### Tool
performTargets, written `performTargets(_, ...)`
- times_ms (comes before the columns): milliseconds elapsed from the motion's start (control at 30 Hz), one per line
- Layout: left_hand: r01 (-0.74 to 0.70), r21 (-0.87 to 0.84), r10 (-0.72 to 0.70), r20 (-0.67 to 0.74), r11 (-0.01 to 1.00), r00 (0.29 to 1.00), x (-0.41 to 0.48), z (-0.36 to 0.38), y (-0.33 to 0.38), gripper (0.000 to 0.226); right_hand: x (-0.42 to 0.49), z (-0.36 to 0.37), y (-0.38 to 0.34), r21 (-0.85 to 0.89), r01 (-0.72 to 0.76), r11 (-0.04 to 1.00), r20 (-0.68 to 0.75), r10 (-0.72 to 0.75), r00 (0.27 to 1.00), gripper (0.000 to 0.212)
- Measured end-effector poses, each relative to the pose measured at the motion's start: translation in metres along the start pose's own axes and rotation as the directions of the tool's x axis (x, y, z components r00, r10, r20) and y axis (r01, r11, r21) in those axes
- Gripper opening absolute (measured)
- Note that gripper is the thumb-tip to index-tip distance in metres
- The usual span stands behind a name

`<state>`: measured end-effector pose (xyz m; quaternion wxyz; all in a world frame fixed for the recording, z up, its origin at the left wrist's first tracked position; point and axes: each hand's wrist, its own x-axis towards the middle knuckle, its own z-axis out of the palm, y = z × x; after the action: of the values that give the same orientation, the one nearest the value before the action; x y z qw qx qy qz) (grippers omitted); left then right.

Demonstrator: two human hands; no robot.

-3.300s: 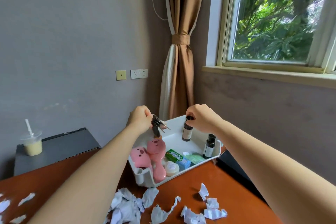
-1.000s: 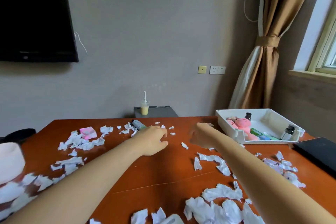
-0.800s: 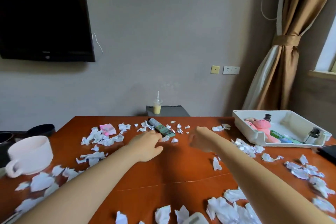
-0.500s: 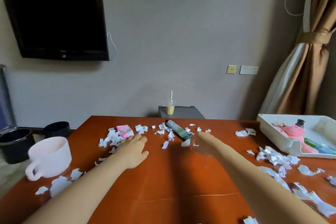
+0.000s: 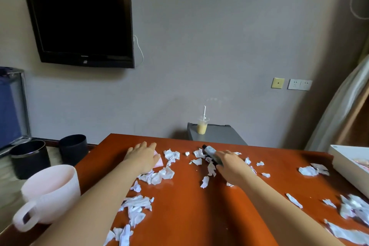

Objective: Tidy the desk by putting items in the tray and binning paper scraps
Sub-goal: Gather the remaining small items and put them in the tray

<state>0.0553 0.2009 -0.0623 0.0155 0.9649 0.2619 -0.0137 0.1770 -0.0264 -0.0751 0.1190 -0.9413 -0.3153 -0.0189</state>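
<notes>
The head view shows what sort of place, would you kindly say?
Likely a hotel or guest room: a wall-mounted television, a wooden desk, a curtain and two black bins on the floor.

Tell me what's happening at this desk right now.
A person is tidying a wooden desk strewn with torn paper scraps. Their left hand lies flat on a pink item. Their right hand reaches onto a dark tube, and whether it grips it is unclear. The white tray sits at the desk's right edge, and two black bins stand on the floor to the left.
</notes>
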Motion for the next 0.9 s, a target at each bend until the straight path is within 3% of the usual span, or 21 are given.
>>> performTargets(200, 0.088, -0.079, -0.085, 0.046, 0.993, 0.995, 0.018, 0.004, -0.005, 0.051, 0.013, 0.003, 0.001, -0.080, 0.002, 0.997, 0.044, 0.002, 0.999, 0.046)
performTargets(433, 0.087, -0.103, -0.084, 0.032, 0.991, 0.996, 0.017, 0.006, -0.003, 0.068, 0.013, 0.008, -0.003, -0.059, -0.023, 0.998, 0.011, 0.024, 1.000, 0.046)
performTargets(633, 0.038, -0.334, -0.021, 0.056, 0.942, 0.998, 0.007, 0.001, -0.003, 0.076, 0.004, 0.001, -0.005, -0.004, -0.033, 0.999, 0.085, 0.033, 0.996, 0.048)
performTargets(733, 0.084, -0.401, -0.047, 0.103, 0.912, 0.994, -0.001, 0.000, 0.000, 0.061, -0.012, 0.000, -0.006, -0.056, -0.034, 0.998, 0.084, 0.038, 0.996, 0.046)
performTargets(800, 0.098, -0.475, -0.048, 0.115, 0.874, 0.992, -0.008, 0.000, 0.003, 0.024, -0.026, 0.004, -0.007, -0.109, -0.029, 0.994, 0.048, 0.035, 0.998, 0.046)
performTargets(833, 0.090, -0.506, -0.045, 0.101, 0.858, 0.994, -0.013, -0.001, 0.005, 0.017, -0.033, 0.007, -0.008, -0.124, -0.030, 0.992, 0.029, 0.033, 0.999, 0.047)
performTargets(900, 0.059, -0.535, -0.009, 0.096, 0.843, 0.995, -0.024, -0.003, 0.006, 0.037, -0.045, 0.008, -0.010, -0.129, -0.040, 0.991, 0.001, 0.041, 0.999, 0.048)
